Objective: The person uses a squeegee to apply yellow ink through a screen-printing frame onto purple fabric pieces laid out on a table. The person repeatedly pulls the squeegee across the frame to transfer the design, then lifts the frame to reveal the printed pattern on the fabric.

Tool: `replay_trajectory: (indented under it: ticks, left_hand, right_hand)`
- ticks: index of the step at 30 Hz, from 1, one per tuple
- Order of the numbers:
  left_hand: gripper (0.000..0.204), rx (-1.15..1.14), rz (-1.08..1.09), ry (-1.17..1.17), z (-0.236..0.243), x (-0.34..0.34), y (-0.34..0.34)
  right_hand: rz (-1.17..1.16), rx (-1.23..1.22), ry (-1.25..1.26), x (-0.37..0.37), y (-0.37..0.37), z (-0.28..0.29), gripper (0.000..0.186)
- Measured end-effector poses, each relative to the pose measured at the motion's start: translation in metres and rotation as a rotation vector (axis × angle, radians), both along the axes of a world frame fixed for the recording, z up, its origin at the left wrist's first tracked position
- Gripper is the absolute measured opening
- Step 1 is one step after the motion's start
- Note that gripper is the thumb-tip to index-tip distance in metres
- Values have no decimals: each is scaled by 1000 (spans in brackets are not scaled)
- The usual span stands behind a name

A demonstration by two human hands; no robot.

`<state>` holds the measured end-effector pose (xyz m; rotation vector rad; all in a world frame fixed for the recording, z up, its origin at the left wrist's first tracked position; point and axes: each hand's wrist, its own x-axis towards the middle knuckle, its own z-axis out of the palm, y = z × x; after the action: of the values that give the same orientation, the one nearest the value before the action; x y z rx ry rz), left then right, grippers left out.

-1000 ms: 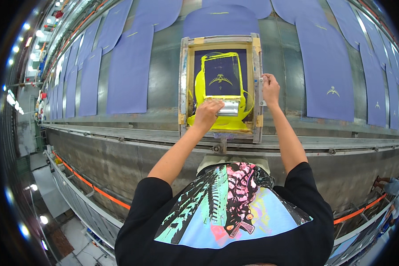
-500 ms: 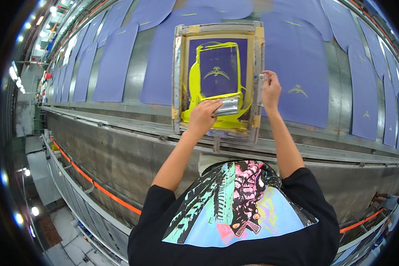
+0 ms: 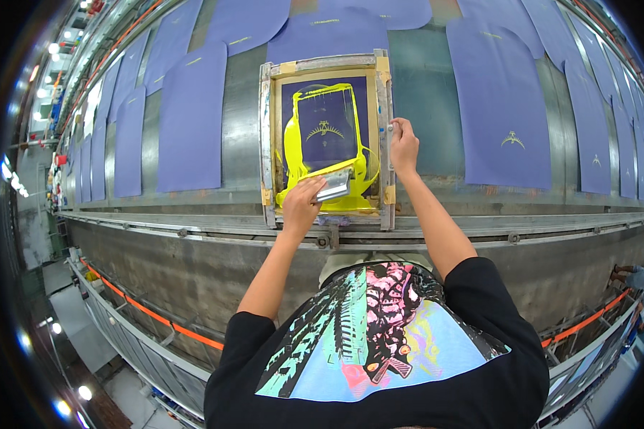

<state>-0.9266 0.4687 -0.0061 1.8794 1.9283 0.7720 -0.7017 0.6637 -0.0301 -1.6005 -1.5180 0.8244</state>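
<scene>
A screen printing frame (image 3: 267,154) with a grey border and tape at its corners lies over a purple fabric piece (image 3: 327,36), which shows beyond its far edge. Bright yellow ink (image 3: 291,143) rings a dark mesh area bearing a small arched motif. My left hand (image 3: 303,202) is closed around a metal squeegee (image 3: 336,186), its blade in the ink at the near end of the screen. At the frame's right side, my right hand (image 3: 404,146) is closed on a small metal handle. The fingers partly hide that handle.
Purple fabric pieces lie along the metal table on both sides, including one with a yellow print (image 3: 504,114) at right. A metal rail (image 3: 451,230) runs along the table's near edge. An orange strip (image 3: 157,311) follows the rack behind me. Someone's legs (image 3: 626,274) show far right.
The frame has shifted left along the table with both hands, away from the printed piece at right. It now covers the fabric that showed at its left. Both grips stay the same.
</scene>
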Motion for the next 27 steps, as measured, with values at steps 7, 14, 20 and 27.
replay_trajectory:
  ticks: [7,14,20,27]
  left_hand:
    - [51,122,-60,237,-70,-31,65]
    - [28,-188,79,-29,-116,-62,352]
    - [30,-82,69,256,-187,-35,442]
    - [34,74,-44,171,-169,48,293]
  right_hand:
    - [-3,18,-26,-41,92,-57,18]
    - [-15,-2,-17,0,183,-128,18]
    - [11,-20,47,32,228,-194,19]
    - [-48,7,20,74,209,-150,20]
